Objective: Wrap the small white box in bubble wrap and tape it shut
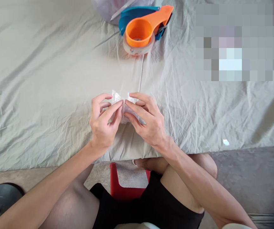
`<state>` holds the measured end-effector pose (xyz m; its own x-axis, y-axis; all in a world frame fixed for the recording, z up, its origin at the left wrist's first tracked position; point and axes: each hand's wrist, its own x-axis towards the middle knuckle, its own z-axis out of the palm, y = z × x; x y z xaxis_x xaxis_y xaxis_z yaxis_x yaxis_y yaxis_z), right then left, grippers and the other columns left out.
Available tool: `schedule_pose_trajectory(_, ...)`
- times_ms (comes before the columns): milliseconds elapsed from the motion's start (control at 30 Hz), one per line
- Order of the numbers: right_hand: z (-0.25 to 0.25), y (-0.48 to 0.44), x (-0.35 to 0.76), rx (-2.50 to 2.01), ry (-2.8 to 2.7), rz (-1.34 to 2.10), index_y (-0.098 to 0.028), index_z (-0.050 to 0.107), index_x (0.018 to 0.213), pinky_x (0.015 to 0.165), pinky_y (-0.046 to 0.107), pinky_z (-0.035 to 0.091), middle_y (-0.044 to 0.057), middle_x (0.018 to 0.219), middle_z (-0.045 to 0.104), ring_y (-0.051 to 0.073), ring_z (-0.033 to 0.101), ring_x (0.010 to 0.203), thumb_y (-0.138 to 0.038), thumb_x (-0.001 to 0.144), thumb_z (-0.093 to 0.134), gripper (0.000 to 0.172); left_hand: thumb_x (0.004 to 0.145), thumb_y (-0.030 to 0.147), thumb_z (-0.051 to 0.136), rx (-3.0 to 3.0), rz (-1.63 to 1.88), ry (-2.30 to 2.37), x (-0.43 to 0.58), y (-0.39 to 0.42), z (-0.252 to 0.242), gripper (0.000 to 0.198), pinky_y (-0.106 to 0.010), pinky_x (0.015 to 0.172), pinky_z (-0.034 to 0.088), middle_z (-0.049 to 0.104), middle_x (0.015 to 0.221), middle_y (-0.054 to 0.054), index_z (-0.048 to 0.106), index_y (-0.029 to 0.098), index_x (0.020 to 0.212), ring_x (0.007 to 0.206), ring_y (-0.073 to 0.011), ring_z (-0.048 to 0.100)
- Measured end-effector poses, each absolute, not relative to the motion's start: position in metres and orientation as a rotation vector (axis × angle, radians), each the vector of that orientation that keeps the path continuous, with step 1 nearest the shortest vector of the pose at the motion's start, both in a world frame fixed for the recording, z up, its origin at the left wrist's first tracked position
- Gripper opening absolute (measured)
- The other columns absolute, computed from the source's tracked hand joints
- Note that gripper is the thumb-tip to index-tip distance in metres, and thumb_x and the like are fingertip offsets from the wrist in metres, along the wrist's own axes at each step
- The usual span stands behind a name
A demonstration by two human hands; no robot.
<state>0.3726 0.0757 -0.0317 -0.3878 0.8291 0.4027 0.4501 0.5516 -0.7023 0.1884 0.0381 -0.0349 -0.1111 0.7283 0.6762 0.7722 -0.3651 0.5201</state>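
Observation:
A small piece of clear, crinkled plastic wrap [127,118] is held just above the cloth near the table's front edge. My left hand [104,119] pinches its left side between thumb and index finger. From the right, my right hand [148,119] pinches the same plastic, its fingertips almost touching those of the left. Clear corners of the wrap stick up between the fingers. What lies inside the plastic, if anything, I cannot make out.
An orange and blue tape dispenser [159,19] with a roll of clear tape [137,50] stands further back. Behind it is a pale plastic bag [105,9]. A wrinkled grey-green cloth [55,73] covers the table. A small clear scrap [226,142] lies near the right front edge.

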Motion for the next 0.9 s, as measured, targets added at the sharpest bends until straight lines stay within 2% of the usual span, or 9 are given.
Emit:
schedule_pose_trajectory(133,-0.04,0.077,0.37,-0.906,-2.086,0.431,-0.03,0.077,0.144,0.102,0.055,0.071,0.01,0.142,0.08,0.029,0.08,0.115,-0.031,0.119,0.06,0.03,0.121,0.027,0.057,-2.141,-1.373,-1.762,0.187,0.036,-0.038,0.027,-0.037,0.086,0.068,0.076,0.134,-0.011,0.084,0.021,0.124,0.1,-0.0186,0.078)
schedule_pose_trajectory(200,-0.041,0.076,0.37,-0.877,-2.115,0.385,-0.029,0.075,0.147,0.109,0.055,0.069,0.01,0.143,0.081,0.03,0.079,0.127,-0.028,0.12,0.057,0.032,0.122,0.024,0.054,-2.207,-1.288,-1.711,0.185,0.035,-0.039,0.028,-0.039,0.099,0.068,0.079,0.14,-0.013,0.081,0.018,0.129,0.117,-0.0231,0.08)
schedule_pose_trajectory(300,-0.04,0.074,0.371,-0.879,-2.137,0.442,-0.025,0.07,0.153,0.115,0.051,0.067,0.013,0.147,0.08,0.029,0.077,0.135,-0.024,0.121,0.052,0.036,0.123,0.021,0.048,-2.336,-1.153,-1.632,0.179,0.034,-0.039,0.032,-0.045,0.119,0.062,0.078,0.152,-0.016,0.073,0.016,0.142,0.146,-0.0295,0.074)
schedule_pose_trajectory(367,-0.04,0.072,0.371,-0.904,-2.137,0.497,-0.02,0.068,0.153,0.114,0.05,0.067,0.016,0.145,0.08,0.029,0.078,0.133,-0.026,0.123,0.048,0.037,0.124,0.022,0.043,-2.418,-1.091,-1.6,0.174,0.033,-0.04,0.036,-0.044,0.123,0.059,0.077,0.153,-0.018,0.069,0.013,0.148,0.152,-0.0306,0.07)
schedule_pose_trajectory(433,-0.041,0.072,0.37,-0.931,-2.151,0.559,-0.019,0.066,0.153,0.113,0.05,0.067,0.017,0.143,0.079,0.03,0.078,0.13,-0.031,0.124,0.043,0.04,0.127,0.031,0.038,-2.475,-1.036,-1.585,0.172,0.032,-0.041,0.043,-0.044,0.122,0.059,0.078,0.149,-0.021,0.064,0.009,0.152,0.15,-0.0321,0.072)
schedule_pose_trajectory(533,-0.044,0.074,0.368,-0.937,-2.187,0.629,-0.021,0.064,0.153,0.113,0.053,0.066,0.017,0.142,0.078,0.031,0.077,0.128,-0.036,0.125,0.034,0.044,0.126,0.057,0.028,-2.525,-0.947,-1.575,0.171,0.032,-0.043,0.068,-0.047,0.116,0.061,0.077,0.144,-0.026,0.056,0.005,0.158,0.141,-0.0362,0.075)
schedule_pose_trajectory(600,-0.046,0.075,0.368,-0.927,-2.192,0.643,-0.02,0.064,0.152,0.113,0.054,0.066,0.018,0.14,0.077,0.032,0.076,0.128,-0.038,0.126,0.031,0.045,0.123,0.067,0.024,-2.542,-0.879,-1.577,0.173,0.033,-0.044,0.081,-0.046,0.109,0.062,0.077,0.14,-0.027,0.051,0.002,0.163,0.13,-0.0362,0.077)
schedule_pose_trajectory(733,-0.044,0.073,0.369,-0.947,-2.125,0.759,-0.02,0.063,0.155,0.116,0.053,0.065,0.016,0.143,0.077,0.029,0.075,0.13,-0.041,0.126,0.032,0.047,0.122,0.067,0.02,-2.518,-0.768,-1.575,0.174,0.036,-0.045,0.084,-0.043,0.1,0.061,0.077,0.133,-0.026,0.044,0.0,0.169,0.114,-0.033,0.078)
schedule_pose_trajectory(900,-0.037,0.07,0.376,-1.014,-2.031,0.886,-0.023,0.049,0.169,0.113,0.047,0.068,0.011,0.146,0.078,0.026,0.078,0.135,-0.043,0.125,0.043,0.049,0.122,0.067,0.023,-2.528,-0.68,-1.592,0.172,0.035,-0.042,0.078,-0.046,0.099,0.061,0.077,0.133,-0.025,0.049,0.005,0.163,0.115,-0.0356,0.077)
